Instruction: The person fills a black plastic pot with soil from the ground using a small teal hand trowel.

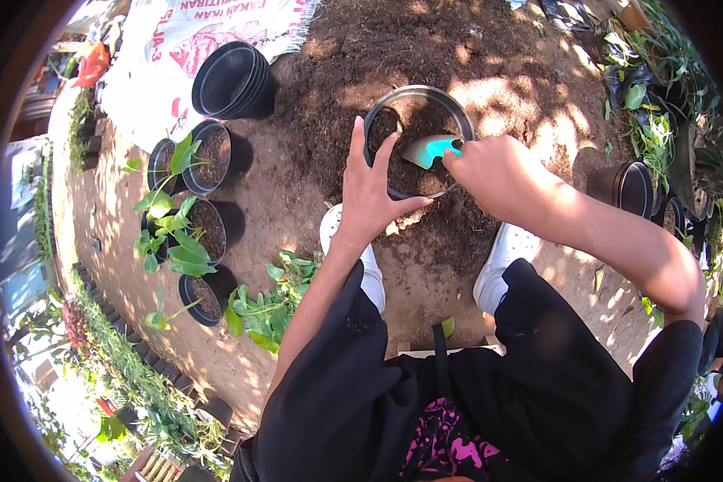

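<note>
A round black plastic plant pot (419,91) stands on the soil between my feet, with dark soil inside it. My right hand (497,175) grips a hand trowel (435,150) with a teal and metallic-looking blade. The blade is tilted inside the pot, and my fist hides the handle. At the pot's near left side, my left hand (370,190) is spread, its thumb and fingers apart around the rim. Whether its fingertips press on the rim I cannot tell.
Nested black pots (232,81) sit by a white woven sack (156,66) bearing print. Several potted leafy plants (208,226) line the left. Uprooted-looking greenery (274,301) lies near my left forearm. Loose soil (385,36) spreads beyond the pot. More black pots (623,187) stand right.
</note>
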`<state>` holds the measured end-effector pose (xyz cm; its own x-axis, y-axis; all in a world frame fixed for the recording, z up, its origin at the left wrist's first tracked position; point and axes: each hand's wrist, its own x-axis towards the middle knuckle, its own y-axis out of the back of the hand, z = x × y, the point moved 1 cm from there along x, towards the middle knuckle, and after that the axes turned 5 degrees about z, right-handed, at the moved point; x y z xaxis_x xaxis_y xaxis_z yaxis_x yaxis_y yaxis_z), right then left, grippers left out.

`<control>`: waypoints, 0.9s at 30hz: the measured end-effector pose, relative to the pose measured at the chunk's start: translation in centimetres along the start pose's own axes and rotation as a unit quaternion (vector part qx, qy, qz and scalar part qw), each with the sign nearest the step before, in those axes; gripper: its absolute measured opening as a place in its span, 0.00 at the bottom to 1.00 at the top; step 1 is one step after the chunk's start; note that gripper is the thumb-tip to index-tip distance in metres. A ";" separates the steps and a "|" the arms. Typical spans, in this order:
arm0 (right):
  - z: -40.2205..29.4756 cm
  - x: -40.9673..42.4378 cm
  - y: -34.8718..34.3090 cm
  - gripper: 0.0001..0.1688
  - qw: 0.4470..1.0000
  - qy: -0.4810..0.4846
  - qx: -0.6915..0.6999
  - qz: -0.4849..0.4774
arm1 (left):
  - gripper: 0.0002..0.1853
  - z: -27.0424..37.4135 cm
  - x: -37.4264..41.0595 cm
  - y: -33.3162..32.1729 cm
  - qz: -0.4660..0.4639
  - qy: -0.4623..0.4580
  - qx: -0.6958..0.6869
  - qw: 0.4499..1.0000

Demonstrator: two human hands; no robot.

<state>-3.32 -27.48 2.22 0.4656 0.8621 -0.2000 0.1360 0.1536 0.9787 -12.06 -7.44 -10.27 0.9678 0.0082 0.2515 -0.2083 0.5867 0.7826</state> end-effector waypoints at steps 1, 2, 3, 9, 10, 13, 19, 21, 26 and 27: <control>0.0 0.0 0.0 0.06 1.000 0.001 -0.001 -0.003 | 0.63 -0.1 0.0 0.0 0.005 -0.005 -0.002 1.000; 0.1 0.0 -0.2 0.10 1.000 0.008 -0.004 -0.012 | 0.63 -0.3 -0.1 -0.1 0.010 -0.010 -0.004 1.000; 0.4 -0.1 -0.5 0.14 1.000 0.013 -0.007 -0.021 | 0.63 -0.3 0.0 -0.1 0.015 -0.016 -0.007 1.000; 0.0 -0.4 0.2 0.10 1.000 0.003 0.003 -0.019 | 0.63 -0.3 0.0 -0.3 0.006 -0.011 -0.012 1.000; -0.1 -0.4 0.5 0.06 1.000 -0.006 0.006 -0.008 | 0.63 -0.2 0.0 -0.2 0.004 -0.009 -0.011 1.000; 0.6 -0.2 0.8 0.05 1.000 -0.019 0.008 0.019 | 0.63 -0.2 0.0 -0.1 0.002 -0.006 -0.007 1.000; -0.5 -0.4 0.7 0.05 0.999 -0.014 0.029 0.036 | 0.64 -0.2 0.0 -0.1 0.003 -0.007 -0.007 1.000; -0.9 -0.2 -0.3 0.04 1.000 -0.007 0.025 -0.002 | 0.64 -0.2 0.1 -0.3 0.000 -0.008 -0.004 1.000; -0.2 -0.1 0.7 0.05 0.999 -0.021 0.031 0.023 | 0.64 -0.2 0.1 -0.2 -0.002 -0.010 -0.003 1.000; -0.2 0.1 1.4 0.05 0.999 -0.026 0.030 0.019 | 0.63 -0.3 0.0 0.0 -0.004 -0.006 -0.004 1.000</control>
<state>-3.25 -27.14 3.57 0.5158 0.8405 -0.1660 0.1693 0.0900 0.9815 -12.01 -7.24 -10.42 0.9679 -0.0061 0.2514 -0.1989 0.5933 0.7801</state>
